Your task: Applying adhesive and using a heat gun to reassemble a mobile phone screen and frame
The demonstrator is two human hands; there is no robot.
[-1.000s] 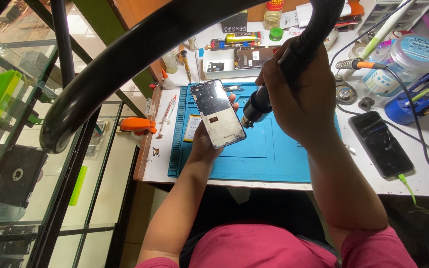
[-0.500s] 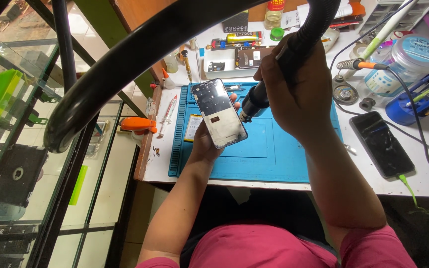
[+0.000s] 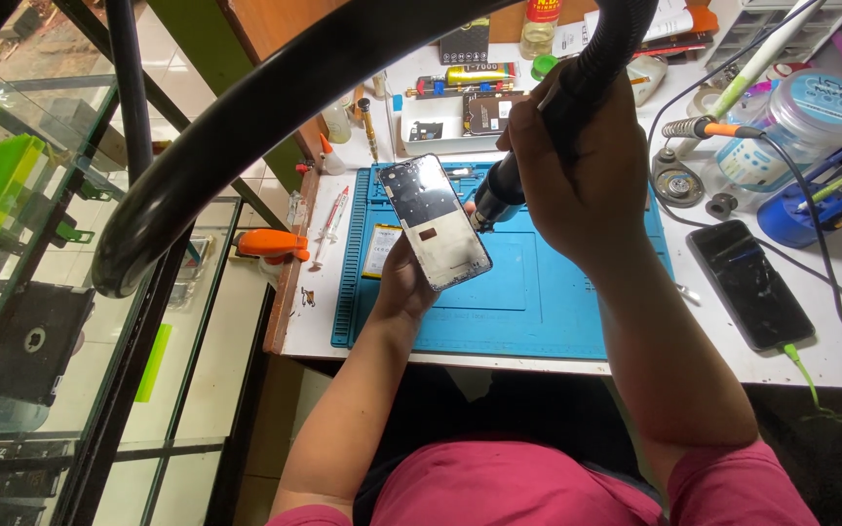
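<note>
A thick black hose (image 3: 275, 107) is arching over the white bench (image 3: 830, 360), where a blue mat (image 3: 538, 312) is lying. The right hand (image 3: 587, 166) is gripping the black heat tool (image 3: 499, 195), its nozzle pointing at the opened phone (image 3: 434, 221). The left hand (image 3: 403, 287) is holding that phone tilted above the mat. A dark phone (image 3: 747, 282) is lying well apart.

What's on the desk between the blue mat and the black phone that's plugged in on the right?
In the head view, only bare white desk separates the blue mat from the black phone.
</note>
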